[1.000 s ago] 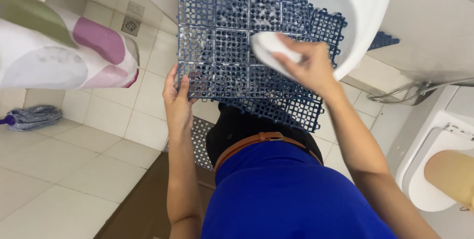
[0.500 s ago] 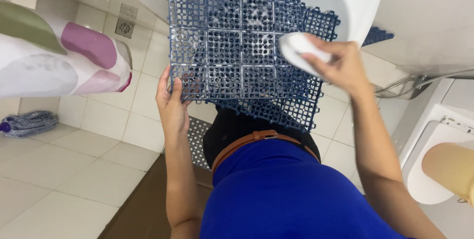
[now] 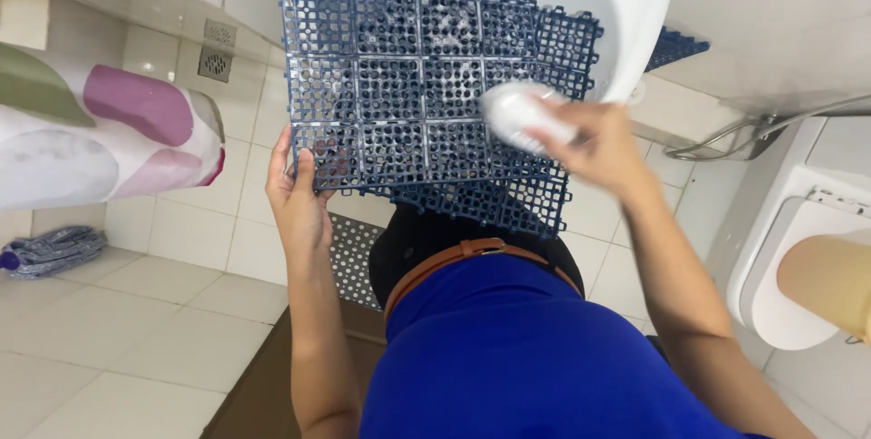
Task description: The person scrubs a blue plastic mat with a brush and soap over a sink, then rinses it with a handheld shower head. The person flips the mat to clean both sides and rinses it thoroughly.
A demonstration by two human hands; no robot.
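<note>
A dark blue plastic grid mat (image 3: 399, 67) made of linked square tiles lies tilted over the edge of a white sink (image 3: 626, 4), wet with soap flecks. My left hand (image 3: 298, 194) grips the mat's lower left corner, thumb on top. My right hand (image 3: 594, 144) holds a white scrub brush (image 3: 519, 112) pressed against the mat's right middle part. My blue shirt and brown belt fill the lower centre.
A shower curtain (image 3: 100, 131) with pink and green blotches hangs at left. A floor drain (image 3: 215, 63) sits in the white tiles, a mop head (image 3: 45, 250) lies at far left, a white toilet (image 3: 798, 248) stands at right. Another perforated mat (image 3: 354, 258) lies below.
My right hand has slid the brush left and down across the mat, from near the sink edge toward its middle. The left hand keeps its grip on the corner.
</note>
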